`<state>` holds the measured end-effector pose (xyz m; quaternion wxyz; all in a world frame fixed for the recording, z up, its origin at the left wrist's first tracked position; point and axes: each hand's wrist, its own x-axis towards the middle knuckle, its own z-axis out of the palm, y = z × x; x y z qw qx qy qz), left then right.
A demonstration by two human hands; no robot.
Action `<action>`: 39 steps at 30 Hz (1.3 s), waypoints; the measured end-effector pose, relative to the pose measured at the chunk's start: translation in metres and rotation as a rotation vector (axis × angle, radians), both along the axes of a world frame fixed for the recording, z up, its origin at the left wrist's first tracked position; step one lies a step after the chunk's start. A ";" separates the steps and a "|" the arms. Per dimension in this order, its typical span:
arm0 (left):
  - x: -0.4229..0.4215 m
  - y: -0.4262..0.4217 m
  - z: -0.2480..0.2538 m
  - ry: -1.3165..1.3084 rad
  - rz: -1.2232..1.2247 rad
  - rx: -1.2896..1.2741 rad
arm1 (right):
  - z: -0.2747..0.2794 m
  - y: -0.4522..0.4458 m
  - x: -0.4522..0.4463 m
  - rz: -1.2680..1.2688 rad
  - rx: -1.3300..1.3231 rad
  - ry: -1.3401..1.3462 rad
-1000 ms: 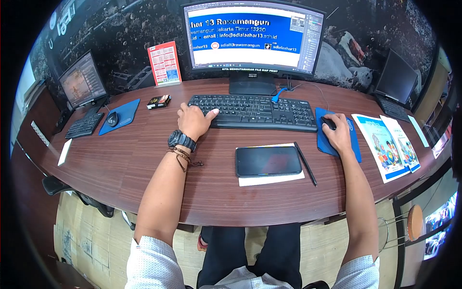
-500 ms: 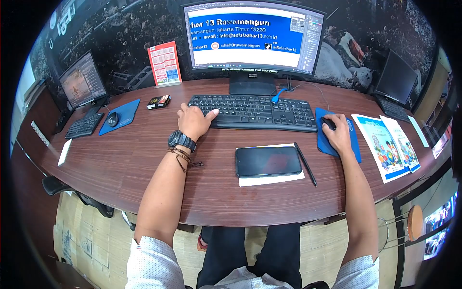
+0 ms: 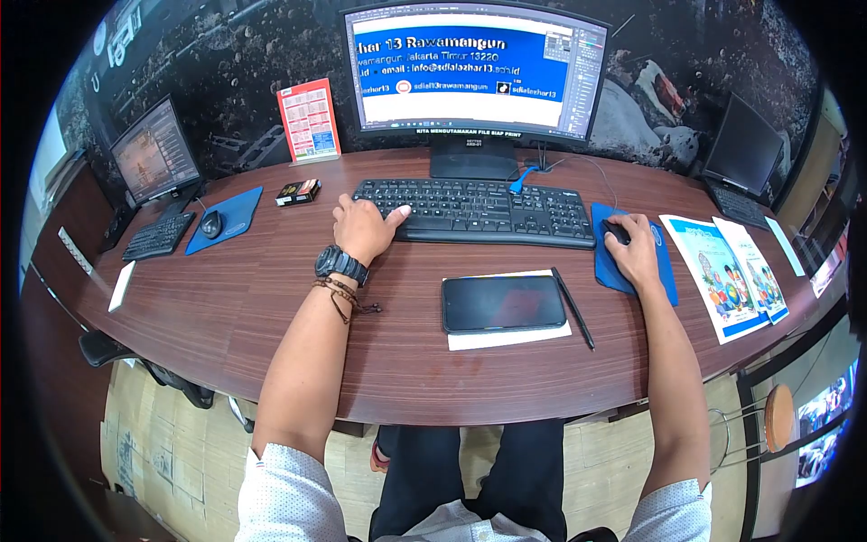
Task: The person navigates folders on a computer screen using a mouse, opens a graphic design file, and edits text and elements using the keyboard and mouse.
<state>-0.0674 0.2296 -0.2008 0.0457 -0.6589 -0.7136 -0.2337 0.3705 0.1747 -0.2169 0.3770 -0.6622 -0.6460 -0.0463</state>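
Right hand (image 3: 636,246) curled around a black mouse (image 3: 617,233), left hand (image 3: 363,228) on the left end of a keyboard (image 3: 479,215), both posed as half a second ago.

The rounded mouse sits on a blue pad (image 3: 666,287) right of the long keyboard; the left thumb is spread from the fingers. Nearer, a glossy phone (image 3: 503,303) lies on white paper (image 3: 533,338) beside a slim pen (image 3: 575,311), on the wood-grained desk (image 3: 271,298); behind stands a wide monitor (image 3: 470,95), its picture unchanged.

A reddish-brown tabletop (image 3: 397,379) carries a large monitor (image 3: 488,104) and red calendar (image 3: 310,122) near its far edge, a long keyboard (image 3: 474,212) before the monitor, white paper (image 3: 510,339) closer to the near edge, and a blue mouse pad (image 3: 666,282) beside printed sheets (image 3: 718,280) toward the right edge.
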 end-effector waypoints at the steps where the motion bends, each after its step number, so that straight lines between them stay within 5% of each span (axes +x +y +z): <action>1: 0.000 0.000 0.000 0.000 -0.001 0.002 | 0.000 0.000 0.000 0.001 0.000 0.000; 8: 0.000 0.001 -0.001 0.019 0.007 0.001 | 0.007 -0.008 -0.009 0.020 0.010 0.009; 13: 0.000 -0.001 0.002 0.020 -0.005 -0.018 | 0.009 -0.010 -0.020 0.200 0.134 -0.407; 17: 0.001 0.000 0.001 0.011 -0.002 -0.013 | 0.010 -0.009 -0.020 0.182 0.115 -0.425; 25: 0.001 -0.002 0.002 0.023 -0.014 -0.002 | 0.003 -0.006 -0.007 0.011 0.022 -0.004; 39: 0.002 -0.001 -0.004 -0.019 0.009 -0.001 | 0.001 -0.003 -0.001 0.017 -0.011 0.037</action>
